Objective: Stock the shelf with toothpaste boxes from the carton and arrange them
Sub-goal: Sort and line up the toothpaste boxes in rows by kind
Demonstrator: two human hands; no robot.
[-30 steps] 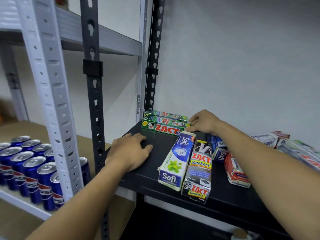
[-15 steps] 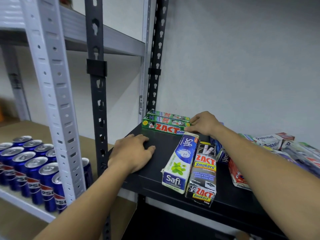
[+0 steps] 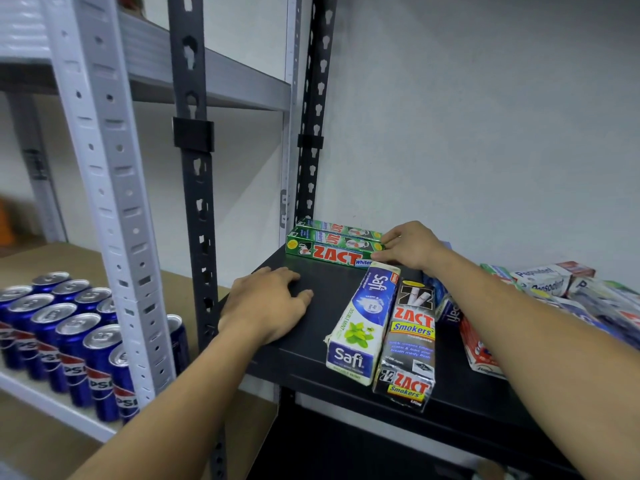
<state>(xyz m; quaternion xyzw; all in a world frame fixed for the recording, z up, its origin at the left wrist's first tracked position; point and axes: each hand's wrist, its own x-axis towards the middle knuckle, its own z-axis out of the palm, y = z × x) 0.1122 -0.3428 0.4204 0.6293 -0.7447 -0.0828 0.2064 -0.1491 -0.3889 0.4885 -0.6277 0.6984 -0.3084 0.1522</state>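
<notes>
Both hands are set on the black shelf (image 3: 311, 362), the left hand (image 3: 266, 306) laid flat and empty, the right hand (image 3: 408, 245) pinched on the green ZACT boxes (image 3: 329, 252) at the back corner, which could be skewed by an uneven push, or the Safi box (image 3: 363, 323) knocked forward by the forearm.

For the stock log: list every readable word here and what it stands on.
"ZACT" and "White", cut off: front green box
"Safi", "DOUBLEMINT": blue-white box
"ZACT Smokers": black box
"Pepsodent": white box at right
"PSI", partly hidden: blue cans
Fine print on all boxes: too small to read.
</notes>
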